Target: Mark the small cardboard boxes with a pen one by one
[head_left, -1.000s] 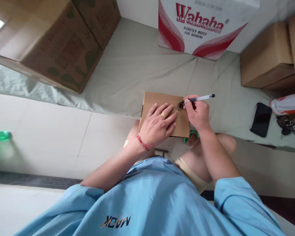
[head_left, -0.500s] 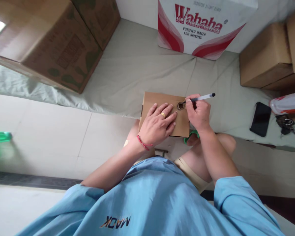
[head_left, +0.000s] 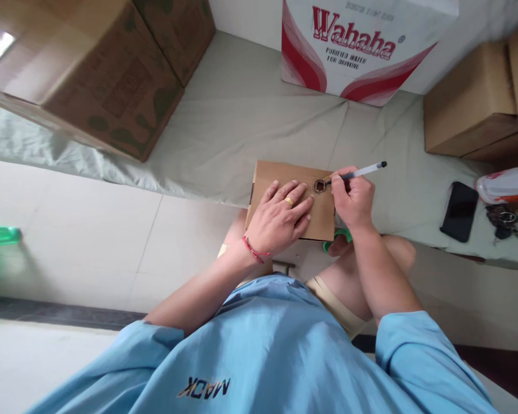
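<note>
A small brown cardboard box (head_left: 270,172) lies at the near edge of a cloth-covered surface. My left hand (head_left: 278,218) rests flat on top of it with the fingers spread. In my right hand (head_left: 353,200) is a pen (head_left: 369,169) with a clear barrel and a dark end, its tip down on the cardboard. By the tip is a dark round mark (head_left: 320,186) with a squarish centre; whether it is drawn or a separate piece I cannot tell.
A large carton (head_left: 125,92) stands at the left and a white-and-red Wahaha carton (head_left: 358,52) at the back. On the right are more cardboard boxes (head_left: 466,103), a black phone (head_left: 459,211) and keys (head_left: 503,221). A green plastic object (head_left: 0,238) is at the far left.
The whole view has shifted slightly. The pen tip has moved a little around the right side of the round mark; my left hand stays in place on the box.
</note>
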`<state>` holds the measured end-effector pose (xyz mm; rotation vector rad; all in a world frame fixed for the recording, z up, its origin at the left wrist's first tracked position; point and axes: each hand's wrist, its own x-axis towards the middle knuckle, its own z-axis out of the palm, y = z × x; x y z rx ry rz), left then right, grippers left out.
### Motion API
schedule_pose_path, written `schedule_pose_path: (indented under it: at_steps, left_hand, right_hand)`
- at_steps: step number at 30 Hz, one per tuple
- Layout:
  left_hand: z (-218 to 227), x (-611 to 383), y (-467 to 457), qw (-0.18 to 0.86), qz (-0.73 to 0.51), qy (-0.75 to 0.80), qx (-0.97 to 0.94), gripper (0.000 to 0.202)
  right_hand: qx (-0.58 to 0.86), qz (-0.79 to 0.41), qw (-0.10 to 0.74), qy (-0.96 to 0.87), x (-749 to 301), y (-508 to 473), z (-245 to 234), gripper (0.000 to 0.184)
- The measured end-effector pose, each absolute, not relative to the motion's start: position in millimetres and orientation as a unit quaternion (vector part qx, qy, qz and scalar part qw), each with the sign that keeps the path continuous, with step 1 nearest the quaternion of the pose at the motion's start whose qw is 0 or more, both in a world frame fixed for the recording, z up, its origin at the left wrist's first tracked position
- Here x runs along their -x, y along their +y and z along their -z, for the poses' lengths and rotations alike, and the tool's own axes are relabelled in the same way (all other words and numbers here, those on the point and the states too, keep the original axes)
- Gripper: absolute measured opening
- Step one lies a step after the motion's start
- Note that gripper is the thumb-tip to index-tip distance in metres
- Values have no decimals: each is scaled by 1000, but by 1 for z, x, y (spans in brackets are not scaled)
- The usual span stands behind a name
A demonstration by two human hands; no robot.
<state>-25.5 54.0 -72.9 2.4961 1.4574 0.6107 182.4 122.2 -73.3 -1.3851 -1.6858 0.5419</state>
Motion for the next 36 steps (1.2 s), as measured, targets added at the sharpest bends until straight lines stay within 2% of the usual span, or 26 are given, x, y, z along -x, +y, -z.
schedule_pose_path:
  at_steps: [8,12,20,31,36]
  left_hand:
    - [73,25,54,99,-205,493,-840,41]
    - [73,26,55,90,-204,485,-845,41]
    - [74,25,55,94,-207,491,-841,41]
    - [74,25,55,77,-216,484,-845,40]
    - [75,26,55,86,-215,483,-844,41]
  right_hand:
    - [559,-205,437,-674,-185,122,72,23]
    - [531,-261,441,-675,-188,120,70,25]
    - [461,-273,391,-749,-187,119,68,30]
    - [475,-291,376,-740,-187,121,63,24]
    - [513,-260,390,-719,-189,120,63,22]
